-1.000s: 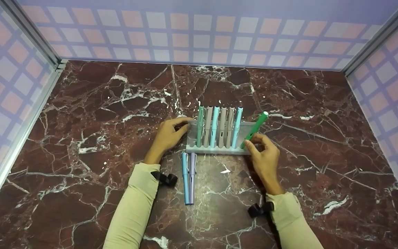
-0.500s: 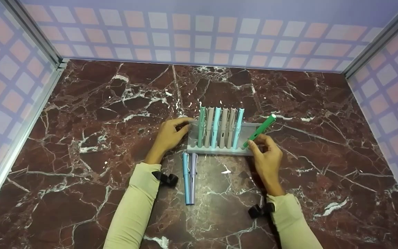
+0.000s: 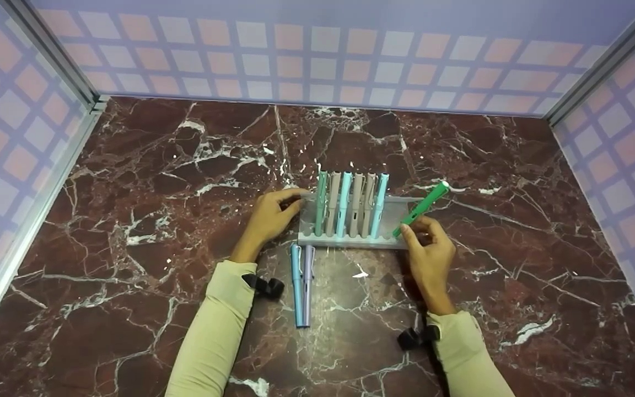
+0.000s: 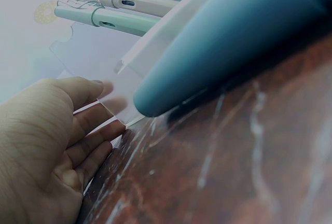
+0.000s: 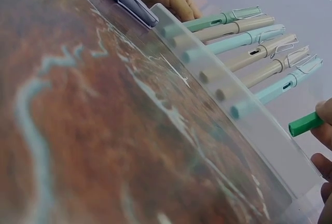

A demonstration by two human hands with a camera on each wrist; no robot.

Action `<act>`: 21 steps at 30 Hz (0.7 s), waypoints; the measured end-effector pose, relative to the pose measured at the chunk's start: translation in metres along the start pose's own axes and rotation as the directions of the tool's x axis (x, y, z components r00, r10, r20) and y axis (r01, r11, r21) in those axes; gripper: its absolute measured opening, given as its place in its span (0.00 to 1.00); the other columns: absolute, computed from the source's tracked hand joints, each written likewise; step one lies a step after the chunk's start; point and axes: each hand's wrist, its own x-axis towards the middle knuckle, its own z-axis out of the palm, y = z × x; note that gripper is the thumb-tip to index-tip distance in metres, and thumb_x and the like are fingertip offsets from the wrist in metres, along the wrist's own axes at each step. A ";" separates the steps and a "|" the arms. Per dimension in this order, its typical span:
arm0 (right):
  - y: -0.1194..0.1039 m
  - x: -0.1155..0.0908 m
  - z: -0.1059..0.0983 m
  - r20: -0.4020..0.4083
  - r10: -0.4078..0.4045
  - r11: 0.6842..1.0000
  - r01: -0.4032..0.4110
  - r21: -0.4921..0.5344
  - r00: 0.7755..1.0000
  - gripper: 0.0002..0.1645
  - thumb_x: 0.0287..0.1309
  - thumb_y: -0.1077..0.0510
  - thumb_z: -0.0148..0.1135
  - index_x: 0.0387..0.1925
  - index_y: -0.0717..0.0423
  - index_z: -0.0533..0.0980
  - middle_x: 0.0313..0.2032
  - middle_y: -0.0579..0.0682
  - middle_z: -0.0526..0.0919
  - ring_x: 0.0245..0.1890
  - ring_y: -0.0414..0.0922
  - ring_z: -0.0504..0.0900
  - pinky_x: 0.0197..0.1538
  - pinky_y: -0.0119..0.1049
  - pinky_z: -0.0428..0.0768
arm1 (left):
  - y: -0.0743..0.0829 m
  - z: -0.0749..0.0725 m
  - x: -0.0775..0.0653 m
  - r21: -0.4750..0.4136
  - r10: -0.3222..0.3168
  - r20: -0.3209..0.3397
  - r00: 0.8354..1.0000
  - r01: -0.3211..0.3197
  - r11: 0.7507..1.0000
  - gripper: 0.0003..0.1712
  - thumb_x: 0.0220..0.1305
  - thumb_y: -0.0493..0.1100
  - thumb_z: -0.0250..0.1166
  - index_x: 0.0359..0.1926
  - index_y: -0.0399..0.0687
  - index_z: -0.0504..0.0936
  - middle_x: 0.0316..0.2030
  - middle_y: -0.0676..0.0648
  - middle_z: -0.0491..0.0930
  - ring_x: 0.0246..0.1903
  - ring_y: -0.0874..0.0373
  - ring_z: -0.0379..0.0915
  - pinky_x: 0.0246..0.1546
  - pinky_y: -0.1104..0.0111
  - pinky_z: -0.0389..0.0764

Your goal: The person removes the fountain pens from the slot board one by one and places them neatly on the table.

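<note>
Head view shows the left hand (image 3: 267,220) gripping the left end of the clear rack (image 3: 361,242), its fingertips visible through the plastic in the left wrist view, probably to steady it; the right hand (image 3: 432,251) pinches the green pen (image 3: 432,199) near its lower end, tilted up and rightward at the rack's right end, a hold that likely helps in aiming that end at a notch; whether it touches the rack I cannot tell; 6 pens (image 3: 355,209) stand side by side in the rack, its notches seeming to space them evenly; 2 others, a blue pen (image 3: 296,289) and a purple pen (image 3: 307,292), lie lengthwise on the marbled table (image 3: 157,248) before the rack's left end, seemingly within easy reach.
</note>
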 end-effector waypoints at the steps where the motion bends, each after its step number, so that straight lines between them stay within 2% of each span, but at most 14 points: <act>1: 0.000 0.000 0.000 -0.004 -0.001 1.000 0.002 0.003 1.000 0.09 0.55 0.71 0.70 0.38 0.73 0.80 0.32 0.65 0.86 0.26 0.40 0.80 0.30 0.25 0.76 | 0.000 0.000 0.000 0.003 0.001 -0.002 1.000 -0.001 1.000 0.14 0.68 0.44 0.65 0.53 0.55 0.87 0.52 0.48 0.86 0.51 0.49 0.81 0.58 0.54 0.76; 9: 0.004 -0.002 -0.004 -0.005 -0.027 1.000 0.027 -0.013 1.000 0.09 0.55 0.70 0.70 0.38 0.72 0.81 0.32 0.63 0.86 0.26 0.43 0.80 0.30 0.25 0.76 | 0.000 0.000 0.000 -0.004 0.015 -0.008 1.000 -0.015 1.000 0.13 0.68 0.42 0.65 0.52 0.54 0.87 0.51 0.47 0.86 0.51 0.50 0.82 0.57 0.55 0.77; 17: 0.004 -0.006 -0.010 0.002 -0.078 0.997 0.078 -0.022 0.997 0.08 0.55 0.72 0.69 0.37 0.73 0.80 0.30 0.63 0.85 0.23 0.39 0.78 0.28 0.24 0.74 | 0.001 0.000 0.000 -0.010 0.028 -0.002 1.000 -0.028 1.000 0.13 0.69 0.43 0.65 0.53 0.54 0.87 0.51 0.48 0.86 0.52 0.51 0.82 0.59 0.55 0.76; 21: 0.004 -0.007 -0.012 0.002 -0.089 0.995 0.089 -0.040 0.996 0.08 0.55 0.71 0.70 0.37 0.72 0.81 0.30 0.63 0.86 0.23 0.39 0.79 0.28 0.24 0.74 | 0.000 0.001 0.000 -0.005 0.028 -0.011 1.000 -0.028 1.000 0.13 0.69 0.44 0.65 0.52 0.55 0.88 0.50 0.49 0.87 0.49 0.52 0.82 0.57 0.56 0.77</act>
